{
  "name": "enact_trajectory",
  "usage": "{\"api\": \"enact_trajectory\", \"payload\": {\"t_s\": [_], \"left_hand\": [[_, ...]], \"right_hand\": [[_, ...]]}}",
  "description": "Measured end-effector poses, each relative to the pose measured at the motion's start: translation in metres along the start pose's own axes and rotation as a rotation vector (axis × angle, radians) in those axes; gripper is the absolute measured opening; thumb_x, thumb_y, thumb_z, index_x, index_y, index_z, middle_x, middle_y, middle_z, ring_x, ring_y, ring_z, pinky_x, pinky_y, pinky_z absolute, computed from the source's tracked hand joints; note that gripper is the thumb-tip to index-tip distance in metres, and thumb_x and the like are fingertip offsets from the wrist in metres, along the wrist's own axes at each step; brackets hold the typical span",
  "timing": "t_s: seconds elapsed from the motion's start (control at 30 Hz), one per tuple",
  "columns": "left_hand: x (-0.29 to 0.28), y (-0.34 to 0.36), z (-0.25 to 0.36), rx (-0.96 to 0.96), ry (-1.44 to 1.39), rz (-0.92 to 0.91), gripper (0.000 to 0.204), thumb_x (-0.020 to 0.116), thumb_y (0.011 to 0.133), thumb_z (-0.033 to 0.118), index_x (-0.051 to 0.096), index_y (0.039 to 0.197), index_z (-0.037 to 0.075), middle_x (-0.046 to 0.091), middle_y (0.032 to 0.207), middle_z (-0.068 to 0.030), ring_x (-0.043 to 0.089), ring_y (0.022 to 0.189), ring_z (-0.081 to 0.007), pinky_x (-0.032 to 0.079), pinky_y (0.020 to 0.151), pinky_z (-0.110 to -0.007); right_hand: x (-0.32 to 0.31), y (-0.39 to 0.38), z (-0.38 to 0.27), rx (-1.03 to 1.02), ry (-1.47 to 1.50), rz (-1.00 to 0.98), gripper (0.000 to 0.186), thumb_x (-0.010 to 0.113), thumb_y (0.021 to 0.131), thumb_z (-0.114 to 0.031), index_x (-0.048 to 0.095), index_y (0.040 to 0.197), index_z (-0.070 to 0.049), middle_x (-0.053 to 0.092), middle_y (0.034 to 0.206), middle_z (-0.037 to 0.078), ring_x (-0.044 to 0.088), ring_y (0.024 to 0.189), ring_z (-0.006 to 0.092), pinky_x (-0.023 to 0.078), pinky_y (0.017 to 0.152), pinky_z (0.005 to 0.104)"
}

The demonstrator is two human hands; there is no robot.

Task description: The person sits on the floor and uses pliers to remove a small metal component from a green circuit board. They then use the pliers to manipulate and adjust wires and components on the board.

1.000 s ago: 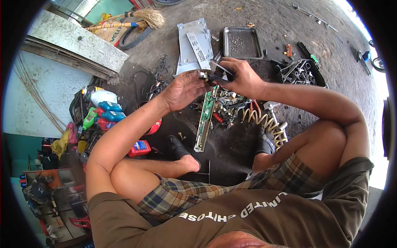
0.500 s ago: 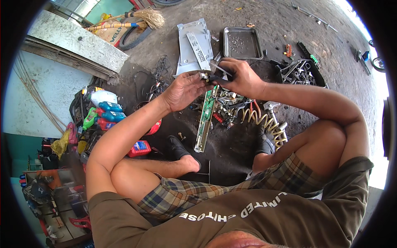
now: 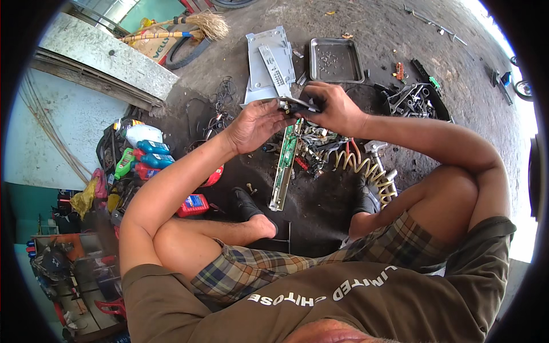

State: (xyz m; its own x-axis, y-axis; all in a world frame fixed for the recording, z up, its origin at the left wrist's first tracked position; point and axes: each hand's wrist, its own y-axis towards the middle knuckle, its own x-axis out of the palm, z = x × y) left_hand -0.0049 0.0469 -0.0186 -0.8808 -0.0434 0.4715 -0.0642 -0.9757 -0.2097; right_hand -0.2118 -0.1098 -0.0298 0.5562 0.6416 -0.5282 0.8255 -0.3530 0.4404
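A flat pale-grey panel lies beside a shallow rectangular metal tray, a long, narrow green circuit board nearer the person, as left hand and right hand grasp between curled fingers a small dark-and-silver part near the board's far end.

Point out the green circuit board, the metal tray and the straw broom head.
Green circuit board (image 3: 289, 146), head view: its green face.
Metal tray (image 3: 348, 62), head view: inner floor, right side.
Straw broom head (image 3: 209, 24), head view: its bristles.
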Motion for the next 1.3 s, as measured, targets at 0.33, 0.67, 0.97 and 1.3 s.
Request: {"api": "enact_trajectory", "payload": {"t_s": [0.33, 0.67, 0.97, 1.3], "left_hand": [[0.0029, -0.0005, 0.0023, -0.047, -0.088, 0.035, 0.050, 0.065, 0.105, 0.041, 0.062, 0.136, 0.002, 0.070, 0.132, -0.0141, 0.065, 0.127, -0.0297, 0.045, 0.120, -0.047], [0.0035, -0.0010, 0.0036, -0.049, -0.126, 0.023, 0.054, 0.061, 0.106, 0.044, 0.060, 0.138, 0.000, 0.069, 0.132, -0.0160, 0.064, 0.128, -0.0290, 0.045, 0.120, -0.047], [0.0039, -0.0007, 0.0011, -0.003, 0.031, 0.056, 0.053, 0.061, 0.106, 0.045, 0.061, 0.136, 0.001, 0.068, 0.130, -0.0152, 0.065, 0.125, -0.0289, 0.046, 0.119, -0.047], [0.0058, 0.0002, 0.0044, -0.067, -0.048, 0.090, 0.057, 0.059, 0.106, 0.051, 0.062, 0.135, 0.003, 0.071, 0.126, -0.0135, 0.066, 0.123, -0.0260, 0.049, 0.115, -0.045]], "right_hand": [[-0.0007, 0.0024, 0.0015, 0.045, -0.033, -0.047, 0.046, 0.087, 0.085, -0.027, 0.070, 0.115, 0.004, 0.071, 0.111, 0.021, 0.072, 0.101, 0.0388, 0.058, 0.088, 0.0432], [-0.0001, 0.0029, 0.0035, 0.083, 0.026, -0.048, 0.049, 0.087, 0.086, -0.032, 0.071, 0.116, 0.003, 0.072, 0.113, 0.021, 0.072, 0.103, 0.0379, 0.057, 0.091, 0.0426], [0.0007, 0.0025, -0.0003, 0.084, -0.020, -0.057, 0.048, 0.087, 0.086, -0.032, 0.072, 0.116, 0.003, 0.073, 0.110, 0.021, 0.073, 0.100, 0.0381, 0.057, 0.088, 0.0433], [0.0056, 0.0027, 0.0073, 0.087, 0.007, -0.001, 0.050, 0.088, 0.085, -0.032, 0.073, 0.117, 0.003, 0.074, 0.108, 0.020, 0.074, 0.096, 0.0337, 0.058, 0.086, 0.0419]]}}
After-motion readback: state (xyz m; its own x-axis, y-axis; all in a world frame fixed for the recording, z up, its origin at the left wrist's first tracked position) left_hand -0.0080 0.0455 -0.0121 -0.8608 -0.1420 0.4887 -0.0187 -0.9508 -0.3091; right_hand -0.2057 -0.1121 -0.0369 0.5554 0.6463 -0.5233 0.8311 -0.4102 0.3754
